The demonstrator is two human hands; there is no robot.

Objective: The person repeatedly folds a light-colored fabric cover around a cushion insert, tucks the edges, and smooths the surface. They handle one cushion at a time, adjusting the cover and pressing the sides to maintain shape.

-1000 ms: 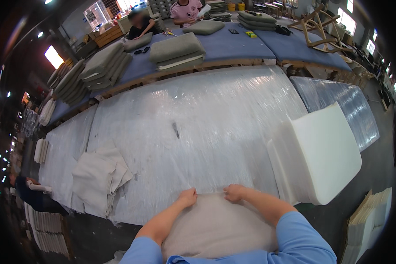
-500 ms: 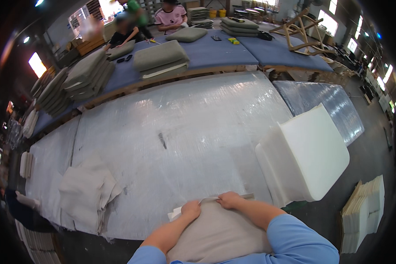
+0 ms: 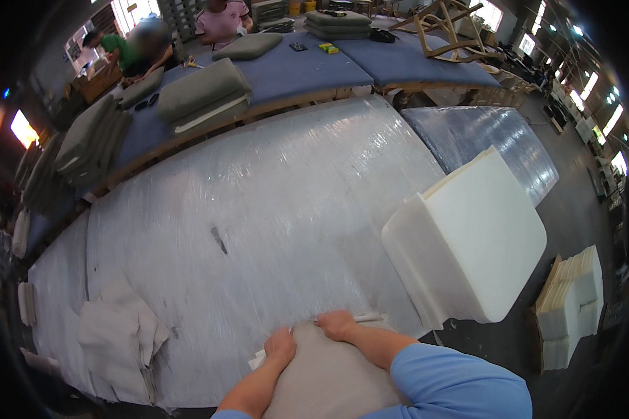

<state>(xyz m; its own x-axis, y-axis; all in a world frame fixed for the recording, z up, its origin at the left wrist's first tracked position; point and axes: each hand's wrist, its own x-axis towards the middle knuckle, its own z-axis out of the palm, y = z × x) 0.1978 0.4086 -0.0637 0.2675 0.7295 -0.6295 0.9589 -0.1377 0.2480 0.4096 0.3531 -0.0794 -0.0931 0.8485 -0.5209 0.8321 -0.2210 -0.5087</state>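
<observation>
A beige fabric cover (image 3: 328,373) with a full, padded shape lies against my body at the table's near edge. My left hand (image 3: 280,345) grips its far edge at the left corner, fingers curled over it. Closed on the same edge is my right hand (image 3: 335,325), a little farther right and slightly farther away. Between the two hands the fabric bulges up. White material (image 3: 256,361) sticks out beyond my left hand, and a pale strip (image 3: 370,318) shows beyond my right. What fills the cover is hidden.
The table (image 3: 258,209) is wrapped in clear film. Loose beige fabric pieces (image 3: 115,335) lie at its left, white foam slabs (image 3: 486,237) at its right. More foam (image 3: 573,307) stands lower right. Beyond, a blue table (image 3: 279,77) bears green cushions (image 3: 206,94); people work behind it.
My view has tilted and turned, so the tables and foam sit higher and farther left in it. Both hands keep hold of the cover's edge, which now bulges more between them.
</observation>
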